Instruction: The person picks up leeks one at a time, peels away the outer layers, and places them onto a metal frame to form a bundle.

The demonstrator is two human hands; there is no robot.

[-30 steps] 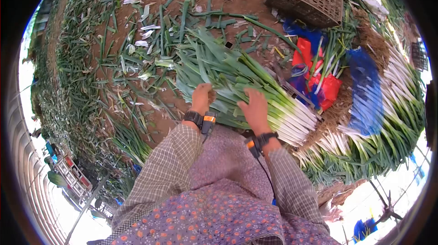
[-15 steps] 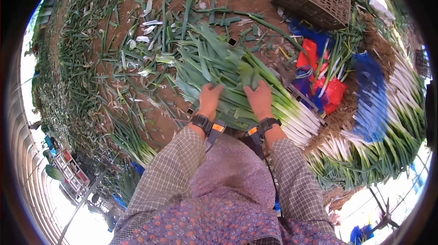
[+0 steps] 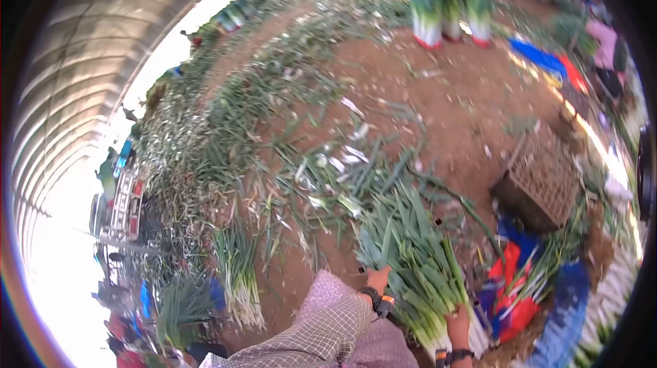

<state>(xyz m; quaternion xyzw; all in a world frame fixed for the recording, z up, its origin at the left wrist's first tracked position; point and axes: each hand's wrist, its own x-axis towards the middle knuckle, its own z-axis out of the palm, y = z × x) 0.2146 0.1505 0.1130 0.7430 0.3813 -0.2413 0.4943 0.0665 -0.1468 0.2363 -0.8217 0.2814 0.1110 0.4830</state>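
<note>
A broad bunch of long green onions lies on the ground in front of me, its leaves pointing away and its white stalks toward me. At the bunch's left edge, my left hand is closed around leaves, its fingers partly hidden by them. My right hand grips the right side of the bunch lower down, where the leaves turn to pale stalks. Both wrists wear dark straps with small orange-marked devices.
An upturned brown crate stands to the right, near red and blue plastic bags. Trimmed leaves litter the soil. A smaller onion bunch lies left. Three wrapped bundles stand farther off. Blue netting covers stalks at right.
The view has swung up and left, so the bunch appears lower right. My hands have moved apart; the right has shifted from the leaves down toward the pale stalks.
</note>
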